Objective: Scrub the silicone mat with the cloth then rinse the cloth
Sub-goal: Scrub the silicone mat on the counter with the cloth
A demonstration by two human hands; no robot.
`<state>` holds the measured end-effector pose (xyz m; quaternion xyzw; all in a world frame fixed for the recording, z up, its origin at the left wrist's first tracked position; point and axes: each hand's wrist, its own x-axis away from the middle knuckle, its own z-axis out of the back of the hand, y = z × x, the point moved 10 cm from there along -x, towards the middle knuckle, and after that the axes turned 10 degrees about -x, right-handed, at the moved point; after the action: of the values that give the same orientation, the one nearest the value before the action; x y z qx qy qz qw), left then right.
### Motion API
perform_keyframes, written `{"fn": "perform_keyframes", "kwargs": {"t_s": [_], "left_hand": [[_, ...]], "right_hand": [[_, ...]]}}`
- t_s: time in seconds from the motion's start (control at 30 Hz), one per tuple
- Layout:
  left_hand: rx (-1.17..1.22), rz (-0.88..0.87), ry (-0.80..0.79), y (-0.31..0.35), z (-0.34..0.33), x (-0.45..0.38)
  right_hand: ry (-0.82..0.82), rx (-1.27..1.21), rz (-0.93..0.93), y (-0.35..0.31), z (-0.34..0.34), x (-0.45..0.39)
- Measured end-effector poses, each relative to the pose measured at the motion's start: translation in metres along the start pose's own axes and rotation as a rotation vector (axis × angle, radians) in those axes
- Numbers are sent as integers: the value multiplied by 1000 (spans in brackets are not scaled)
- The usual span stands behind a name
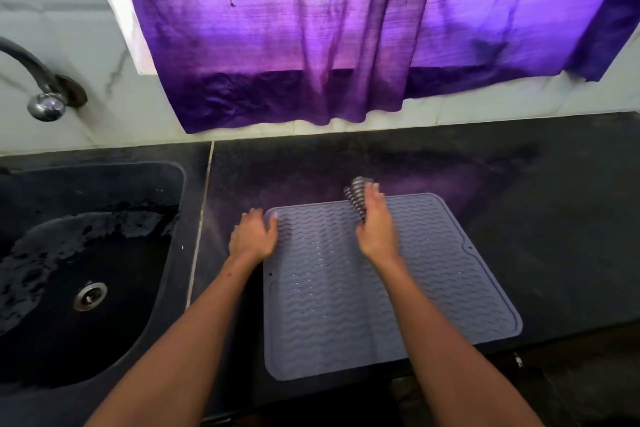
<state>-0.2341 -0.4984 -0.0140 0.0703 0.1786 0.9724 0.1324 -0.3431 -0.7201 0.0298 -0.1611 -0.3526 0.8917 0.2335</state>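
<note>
Head view, and we're mid-scrub: the mat [346,288] lies flat on the dark counter [554,218], just right of the sink [86,270]. Left hand [254,236] is spread, fingers straight, pressing down on the mat's far left corner to pin it. Right hand [375,222] has its fingers curled round a bunched striped cloth [358,196], working at the mat's far edge. That mat looks soft and floppy, ridged with wavy lines and beaded with droplets, so likely slick; it should slide unless held at a corner, just as it is. The cloth looks light and limp, best gripped in a wad. Rinsing is not yet done; the tap [45,104] waits over on the left.
</note>
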Motion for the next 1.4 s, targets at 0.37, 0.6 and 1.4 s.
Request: {"fn": "perform_keyframes", "kwargs": {"t_s": [0.37, 0.6, 1.4], "left_hand": [[-299, -87, 105, -9, -27, 14], [-232, -90, 199, -9, -20, 14], [-280, -100, 192, -11, -25, 10]], "right_hand": [[-384, -155, -18, 22, -50, -10], [-20, -384, -274, 58, 27, -53], [18, -36, -167, 82, 48, -37]]}}
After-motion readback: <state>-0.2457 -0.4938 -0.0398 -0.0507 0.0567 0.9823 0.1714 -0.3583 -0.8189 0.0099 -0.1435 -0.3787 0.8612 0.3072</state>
